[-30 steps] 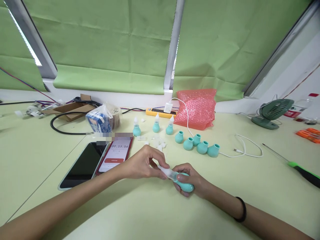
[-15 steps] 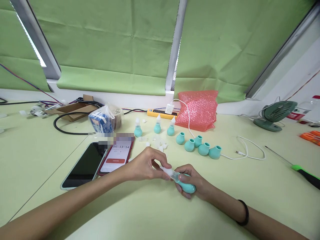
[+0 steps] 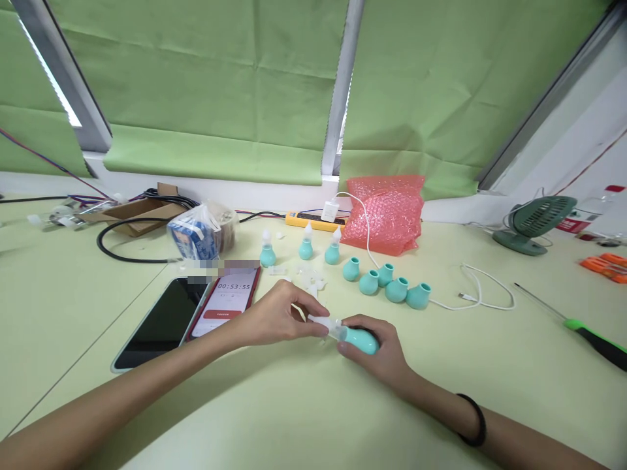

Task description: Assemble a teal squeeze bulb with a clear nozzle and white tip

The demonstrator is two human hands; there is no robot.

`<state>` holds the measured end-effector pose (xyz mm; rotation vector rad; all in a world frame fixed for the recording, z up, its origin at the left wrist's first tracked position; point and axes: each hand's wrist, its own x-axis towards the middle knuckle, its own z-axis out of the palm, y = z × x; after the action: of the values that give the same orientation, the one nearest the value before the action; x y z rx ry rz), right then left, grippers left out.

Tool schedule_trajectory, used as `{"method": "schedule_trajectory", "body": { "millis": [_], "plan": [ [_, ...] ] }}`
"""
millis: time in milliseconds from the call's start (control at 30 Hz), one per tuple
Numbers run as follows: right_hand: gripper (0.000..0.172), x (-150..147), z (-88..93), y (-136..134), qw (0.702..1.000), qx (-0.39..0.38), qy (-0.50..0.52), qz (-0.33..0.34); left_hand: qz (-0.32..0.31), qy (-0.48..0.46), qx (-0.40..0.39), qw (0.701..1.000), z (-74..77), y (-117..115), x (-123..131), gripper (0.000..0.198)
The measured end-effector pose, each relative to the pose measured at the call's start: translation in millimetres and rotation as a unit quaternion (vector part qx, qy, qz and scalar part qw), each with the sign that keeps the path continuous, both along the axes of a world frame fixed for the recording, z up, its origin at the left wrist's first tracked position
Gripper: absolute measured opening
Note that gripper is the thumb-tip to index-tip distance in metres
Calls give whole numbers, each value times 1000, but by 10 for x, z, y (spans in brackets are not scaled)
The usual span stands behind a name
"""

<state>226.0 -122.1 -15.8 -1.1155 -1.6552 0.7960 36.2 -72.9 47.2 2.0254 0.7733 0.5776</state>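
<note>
Between my hands lies a bulb nasal aspirator, its teal bulb (image 3: 361,340) to the right and a clear section with a whitish tip (image 3: 321,320) to the left. My left hand (image 3: 287,312) pinches the tip between thumb and fingers. Around the bulb, my right hand (image 3: 379,349) is closed, thumb below and fingers above. Behind them stand three upright aspirators with tips, one of them the left aspirator (image 3: 267,253). Several open-necked teal bulbs (image 3: 369,282) without tips sit to their right. Small clear and white plastic parts (image 3: 311,277) lie scattered behind my left hand.
Two phones lie left of my hands, a dark-screened phone (image 3: 159,323) and a phone with a timer (image 3: 228,294). A pink bubble-wrap bag (image 3: 385,215) and a yellow power strip (image 3: 313,222) are at the back. To the right are a white cable (image 3: 477,300), screwdriver (image 3: 595,343) and green fan (image 3: 536,225).
Both hands have shifted slightly with the aspirator, which now lies closer to level. My right hand's grip has turned, its fingers now over the top of the bulb. The camera view has shifted slightly.
</note>
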Motion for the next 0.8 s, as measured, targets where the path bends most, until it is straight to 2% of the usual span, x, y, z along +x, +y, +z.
{"method": "schedule_trajectory", "body": {
  "millis": [167,267,567,800],
  "plan": [
    [18,-11,-77,-19,991,106,-60,-59,-30,15,-38,999,-10,28,-17,23],
    [19,-9,-72,-13,988,122,-70,-57,-46,19,-19,999,7,10,-16,21],
    [18,12,-12,2,995,53,-63,-49,-74,20,112,991,46,-51,-7,16],
    [21,26,41,1,999,-22,-23,-20,-85,17,163,983,53,-91,18,14]
  ]
}}
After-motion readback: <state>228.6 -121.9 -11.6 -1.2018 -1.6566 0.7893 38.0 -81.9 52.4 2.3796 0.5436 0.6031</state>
